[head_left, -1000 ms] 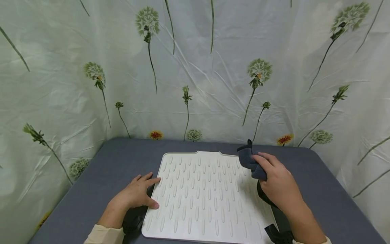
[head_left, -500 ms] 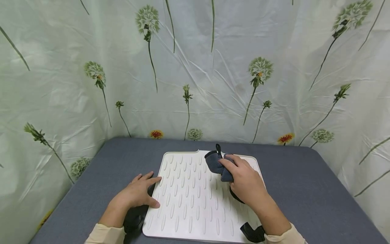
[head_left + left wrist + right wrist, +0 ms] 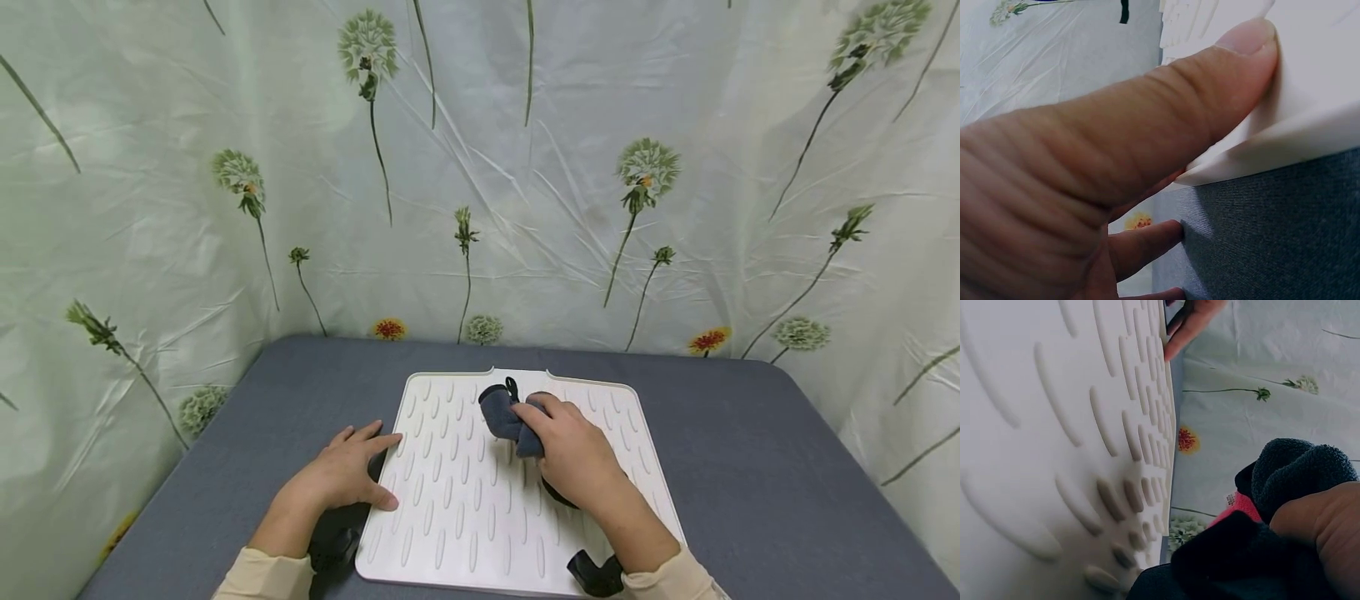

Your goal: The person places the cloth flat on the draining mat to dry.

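Observation:
A white ridged mat, perhaps a drying tray, lies flat in front of me, with raised oval bumps and a notched far edge. At its left edge my left hand is spread, thumb on the mat's surface and other fingertips on the table beside it, as the left wrist view also shows. Over the mat's upper middle, my right hand grips a bunched dark blue cloth with a black hanging loop. In the right wrist view a pink patch shows among the folds of the cloth.
The mat lies on a table with a grey-blue cover. A white curtain printed with dandelions hangs right behind the table. Black straps are worn at the wrists.
My right hand has swept the cloth leftward across the mat, from its right side to the upper middle. My left hand keeps its place at the left edge.

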`<state>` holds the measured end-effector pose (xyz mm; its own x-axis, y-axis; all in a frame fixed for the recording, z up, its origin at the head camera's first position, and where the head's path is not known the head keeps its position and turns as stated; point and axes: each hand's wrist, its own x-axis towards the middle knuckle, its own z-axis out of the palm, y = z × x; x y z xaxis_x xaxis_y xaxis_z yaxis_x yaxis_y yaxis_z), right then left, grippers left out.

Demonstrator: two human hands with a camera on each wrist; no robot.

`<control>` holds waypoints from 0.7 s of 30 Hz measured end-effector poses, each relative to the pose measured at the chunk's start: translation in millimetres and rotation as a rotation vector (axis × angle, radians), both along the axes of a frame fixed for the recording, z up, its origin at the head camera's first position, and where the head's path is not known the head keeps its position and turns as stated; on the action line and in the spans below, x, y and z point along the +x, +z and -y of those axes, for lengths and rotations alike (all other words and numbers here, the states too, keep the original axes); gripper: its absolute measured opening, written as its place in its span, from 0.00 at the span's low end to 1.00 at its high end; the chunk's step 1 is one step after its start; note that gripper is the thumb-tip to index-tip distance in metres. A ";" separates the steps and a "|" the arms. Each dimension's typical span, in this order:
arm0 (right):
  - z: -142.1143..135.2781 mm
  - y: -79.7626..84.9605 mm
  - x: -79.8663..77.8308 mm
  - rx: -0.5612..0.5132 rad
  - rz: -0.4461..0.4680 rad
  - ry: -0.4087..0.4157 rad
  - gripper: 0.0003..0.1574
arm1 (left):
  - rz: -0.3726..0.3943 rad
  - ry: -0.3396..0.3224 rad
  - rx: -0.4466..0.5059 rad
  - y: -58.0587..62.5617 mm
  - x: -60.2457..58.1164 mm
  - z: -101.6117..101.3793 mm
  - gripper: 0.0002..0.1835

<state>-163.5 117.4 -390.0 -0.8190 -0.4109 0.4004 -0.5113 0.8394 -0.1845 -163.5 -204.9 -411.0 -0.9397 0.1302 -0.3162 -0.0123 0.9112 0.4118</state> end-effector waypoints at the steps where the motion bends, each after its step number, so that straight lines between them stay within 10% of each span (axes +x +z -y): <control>1: 0.1 -1.5 0.5 -0.006 -0.005 0.001 0.39 | -0.002 0.000 -0.001 -0.1 0.1 -0.2 0.55; 21: -5.1 -7.5 5.8 -0.078 0.235 -0.062 0.45 | -0.008 -0.019 -0.002 -0.1 0.0 0.9 0.54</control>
<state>-157.7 122.4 -397.6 -0.9162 -0.3320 0.2245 -0.3944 0.8463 -0.3581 -163.5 -205.8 -411.0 -0.9397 0.1476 -0.3085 0.0087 0.9121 0.4099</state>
